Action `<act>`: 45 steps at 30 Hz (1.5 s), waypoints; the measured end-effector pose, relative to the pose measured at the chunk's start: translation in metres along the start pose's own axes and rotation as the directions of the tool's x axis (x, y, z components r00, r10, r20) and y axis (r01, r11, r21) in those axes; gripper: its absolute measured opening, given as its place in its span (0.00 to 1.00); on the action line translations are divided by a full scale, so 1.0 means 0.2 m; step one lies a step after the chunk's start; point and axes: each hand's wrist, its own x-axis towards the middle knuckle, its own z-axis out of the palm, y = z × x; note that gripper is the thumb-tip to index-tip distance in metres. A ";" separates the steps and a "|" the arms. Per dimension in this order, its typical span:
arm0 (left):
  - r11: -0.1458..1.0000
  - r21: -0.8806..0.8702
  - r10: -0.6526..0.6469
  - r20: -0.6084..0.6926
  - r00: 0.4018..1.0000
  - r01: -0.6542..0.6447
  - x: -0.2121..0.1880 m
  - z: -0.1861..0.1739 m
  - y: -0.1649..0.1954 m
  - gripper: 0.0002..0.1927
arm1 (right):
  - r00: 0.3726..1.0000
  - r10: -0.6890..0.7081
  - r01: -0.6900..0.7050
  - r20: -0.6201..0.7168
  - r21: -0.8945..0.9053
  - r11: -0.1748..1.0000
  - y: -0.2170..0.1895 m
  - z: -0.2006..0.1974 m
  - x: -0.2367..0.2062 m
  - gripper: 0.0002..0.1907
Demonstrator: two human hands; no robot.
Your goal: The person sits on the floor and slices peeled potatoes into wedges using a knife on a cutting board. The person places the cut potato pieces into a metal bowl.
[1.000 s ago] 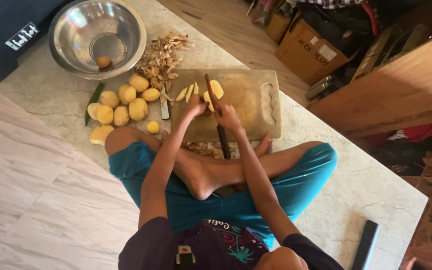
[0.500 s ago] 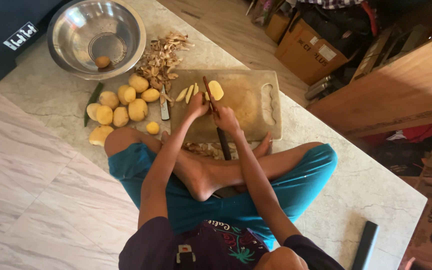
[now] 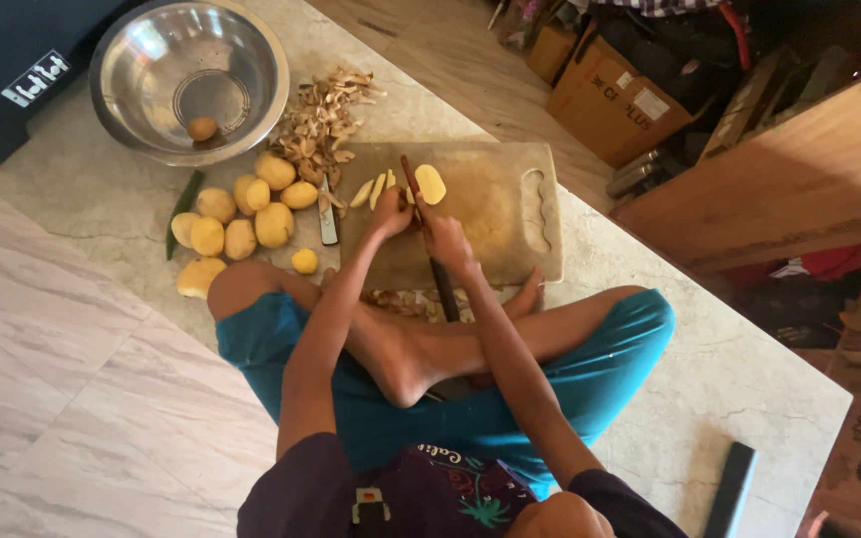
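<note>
I log a person seated cross-legged on the floor point(image 3: 72, 329) before a cutting board point(image 3: 490, 214). Left hand point(image 3: 391, 212): closed over a peeled potato half point(image 3: 430, 183) at the board's far edge, pinning it so it cannot roll. Right hand point(image 3: 447, 242): clenched round the handle of a knife point(image 3: 411, 179), the blade standing just beside the half. Cut strips point(image 3: 375, 189): laid left of the blade, apart from the uncut piece. Whole peeled potatoes point(image 3: 241, 221): heaped left of the board, near the left hand. Peelings point(image 3: 321, 125): piled beyond them. Steel bowl point(image 3: 189, 80): holds one potato. Small peeler point(image 3: 328, 214): lying beside the board.
</note>
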 end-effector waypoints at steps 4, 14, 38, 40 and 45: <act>0.977 0.196 0.088 -0.031 0.996 -0.080 0.02 0.01 -0.01 0.08 | 0.998 0.056 -0.057 0.030 0.019 0.998 0.03 0.03 -0.01 0.41; 0.950 0.300 0.132 -0.118 0.984 -0.092 0.01 0.02 -0.09 0.19 | 0.978 0.132 -0.106 -0.159 0.162 0.981 0.17 -0.03 -0.03 0.38; 0.869 0.478 0.199 -0.095 0.975 -0.131 -0.05 0.13 -0.02 0.22 | 0.981 0.149 -0.128 -0.125 0.159 0.979 0.21 -0.03 -0.02 0.41; 0.850 0.515 0.182 -0.086 0.979 -0.113 -0.06 0.16 0.02 0.23 | 0.982 0.144 -0.120 -0.126 0.179 0.977 0.21 -0.03 -0.01 0.41; 0.785 0.615 0.188 -0.117 0.975 -0.078 -0.05 0.14 0.06 0.24 | 0.979 0.162 -0.139 -0.120 0.177 0.974 0.21 -0.05 -0.02 0.42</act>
